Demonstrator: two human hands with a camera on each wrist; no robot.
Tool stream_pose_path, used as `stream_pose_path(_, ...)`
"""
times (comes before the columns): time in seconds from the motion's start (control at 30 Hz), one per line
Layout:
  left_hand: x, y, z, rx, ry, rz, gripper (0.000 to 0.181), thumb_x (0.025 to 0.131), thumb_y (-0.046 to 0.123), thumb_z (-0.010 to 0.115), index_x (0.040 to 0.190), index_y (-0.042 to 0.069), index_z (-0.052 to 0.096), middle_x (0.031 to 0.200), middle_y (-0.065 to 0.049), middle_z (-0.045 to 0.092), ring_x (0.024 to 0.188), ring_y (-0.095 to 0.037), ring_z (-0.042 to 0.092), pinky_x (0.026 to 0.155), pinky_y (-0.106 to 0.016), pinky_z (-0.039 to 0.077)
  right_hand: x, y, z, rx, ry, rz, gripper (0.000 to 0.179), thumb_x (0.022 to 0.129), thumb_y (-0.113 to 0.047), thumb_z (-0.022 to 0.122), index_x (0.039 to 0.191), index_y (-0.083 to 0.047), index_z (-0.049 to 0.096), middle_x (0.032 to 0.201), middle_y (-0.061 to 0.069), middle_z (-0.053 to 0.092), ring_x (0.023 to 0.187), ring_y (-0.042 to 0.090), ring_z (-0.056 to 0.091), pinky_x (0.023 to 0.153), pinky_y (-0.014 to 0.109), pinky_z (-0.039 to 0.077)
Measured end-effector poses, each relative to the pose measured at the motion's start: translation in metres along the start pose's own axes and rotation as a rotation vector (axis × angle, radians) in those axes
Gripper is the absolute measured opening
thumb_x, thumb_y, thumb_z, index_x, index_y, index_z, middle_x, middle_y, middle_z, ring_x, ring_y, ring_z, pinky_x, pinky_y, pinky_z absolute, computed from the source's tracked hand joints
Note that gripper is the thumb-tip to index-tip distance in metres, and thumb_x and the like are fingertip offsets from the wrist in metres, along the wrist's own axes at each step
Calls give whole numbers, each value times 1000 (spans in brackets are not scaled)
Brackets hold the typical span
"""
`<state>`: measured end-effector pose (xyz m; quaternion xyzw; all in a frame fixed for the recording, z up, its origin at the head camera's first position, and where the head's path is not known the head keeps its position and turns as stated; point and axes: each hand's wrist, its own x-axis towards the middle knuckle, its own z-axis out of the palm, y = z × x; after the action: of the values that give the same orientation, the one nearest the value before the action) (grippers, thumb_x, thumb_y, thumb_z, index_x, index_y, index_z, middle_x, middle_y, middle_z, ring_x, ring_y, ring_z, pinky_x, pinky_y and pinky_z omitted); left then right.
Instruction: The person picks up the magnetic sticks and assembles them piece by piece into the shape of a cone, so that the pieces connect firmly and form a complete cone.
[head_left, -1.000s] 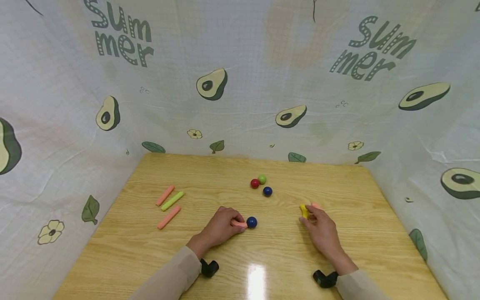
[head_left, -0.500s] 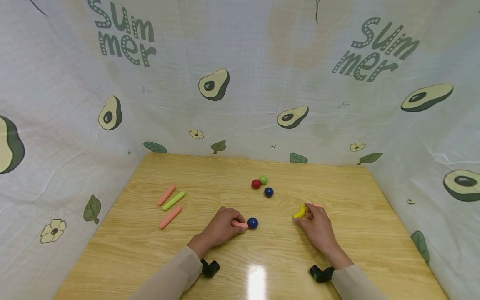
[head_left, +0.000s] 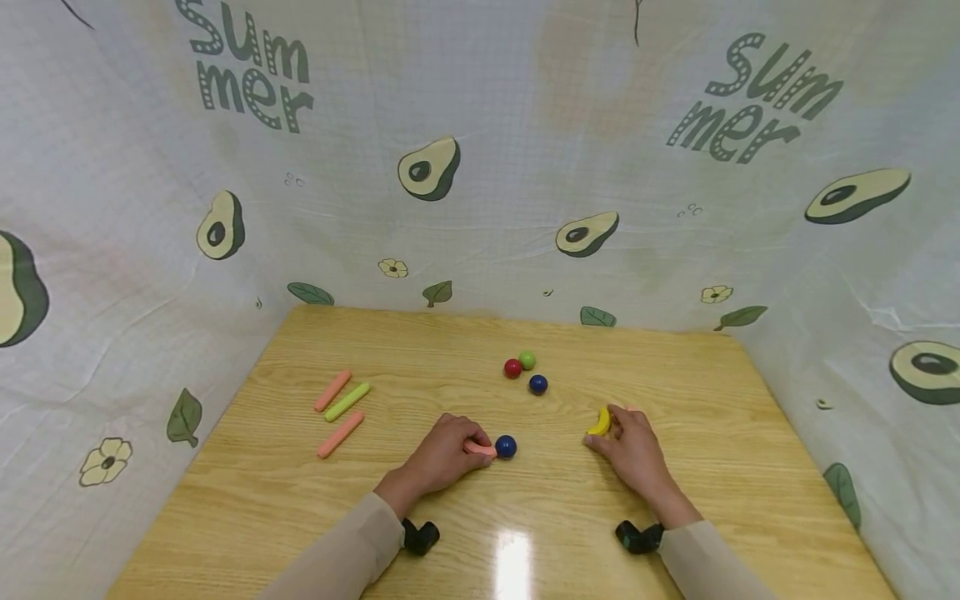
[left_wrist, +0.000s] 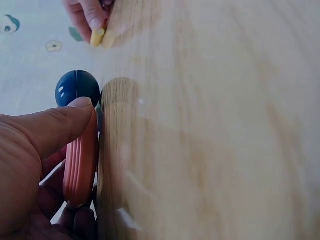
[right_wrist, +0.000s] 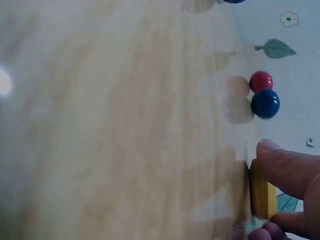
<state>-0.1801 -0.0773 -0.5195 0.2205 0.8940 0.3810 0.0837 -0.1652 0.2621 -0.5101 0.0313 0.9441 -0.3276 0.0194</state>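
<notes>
While the left hand (head_left: pixel 448 448) pinches a pink stick (left_wrist: pixel 80 167) between thumb and fingers low over the table (head_left: pixel 562 517), the stick's end sits against a blue ball (head_left: pixel 506 447), apparently to line the two up (the thumb tip partly hides where they meet). The right hand (head_left: pixel 636 446), well apart from the left, has its thumb and fingers clamped on a curved yellow piece (head_left: pixel 601 422), seemingly near both ends so the curve stays exposed.
</notes>
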Motion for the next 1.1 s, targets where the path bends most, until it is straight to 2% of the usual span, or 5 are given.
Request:
stream_pose_path(0.13, 0, 0, 0, 0, 0, 3, 9, 95, 33, 82, 99, 27, 77, 98, 14, 70, 99, -14, 50, 85, -30, 45, 3, 0, -3, -24, -20, -11, 79, 95, -31, 80, 153, 10, 45, 134, 29, 55, 95, 27, 56, 85, 42, 49)
stream_pose_path(0.37, 0, 0, 0, 4, 1, 7, 10, 95, 33, 82, 100, 26, 77, 99, 13, 70, 100, -13, 51, 85, -30, 45, 3, -3, -4, -9, -54, -26, 83, 92, -39, 82, 152, 7, 46, 136, 30, 54, 120, 42, 58, 103, 59, 47)
stream_pose_path(0.8, 0, -1, 2, 15, 6, 2, 10, 96, 34, 80, 102, 27, 77, 103, 13, 70, 102, -13, 51, 88, -31, 46, 3, -5, 4, -6, -13, -63, 83, 88, -44, 85, 148, 3, 52, 136, 24, 59, 113, 33, 59, 97, 52, 50)
stream_pose_path(0.93, 0, 0, 3, 22, 13, 6, 10, 96, 35, 80, 102, 28, 77, 106, 13, 70, 106, -13, 52, 92, -34, 47, 3, -13, 9, 40, -40, -91, 82, 88, -42, 86, 148, 2, 53, 128, 19, 64, 102, 26, 58, 88, 43, 49)
stream_pose_path(1.1, 2, 3, 5, 31, 24, 18, 11, 95, 34, 81, 102, 27, 77, 107, 12, 71, 110, -16, 53, 95, -38, 47, 3, -30, 22, 63, -85, -153, 78, 86, -43, 88, 144, -1, 58, 119, 10, 65, 101, 24, 55, 88, 40, 47)
